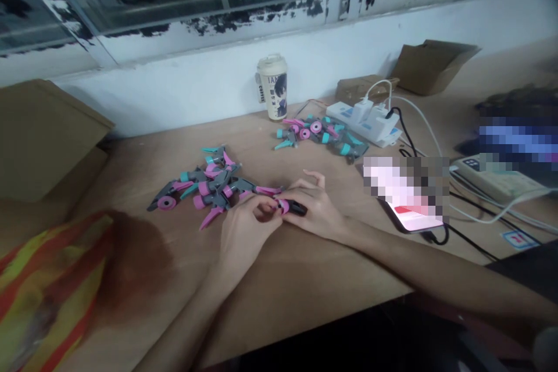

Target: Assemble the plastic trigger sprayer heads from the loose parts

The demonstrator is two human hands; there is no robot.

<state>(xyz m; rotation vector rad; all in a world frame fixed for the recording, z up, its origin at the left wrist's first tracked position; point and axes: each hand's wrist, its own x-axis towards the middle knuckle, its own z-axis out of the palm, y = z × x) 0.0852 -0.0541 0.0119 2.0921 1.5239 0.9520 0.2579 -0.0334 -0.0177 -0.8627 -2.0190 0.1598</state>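
Over the middle of the table, a dark grey and pink trigger spray head [297,207] lies between my two hands. My right hand [320,209] is closed round its dark body, with the index finger raised and bent. My left hand [248,229] pinches at the pink collar end, where the fingertips partly hide the piece. Just beyond my left hand is a loose pile of similar spray heads [213,183], grey with pink or teal triggers and collars. Farther back, a second group of spray heads [316,128] lies by the power strip.
A printed coffee cup [274,90] stands against the wall. A white power strip [366,122] with chargers and cables sits back right, near a lit phone [410,203]. Cardboard boxes [43,139] [429,67] stand at both sides. A red-yellow striped bag [56,279] is at front left.
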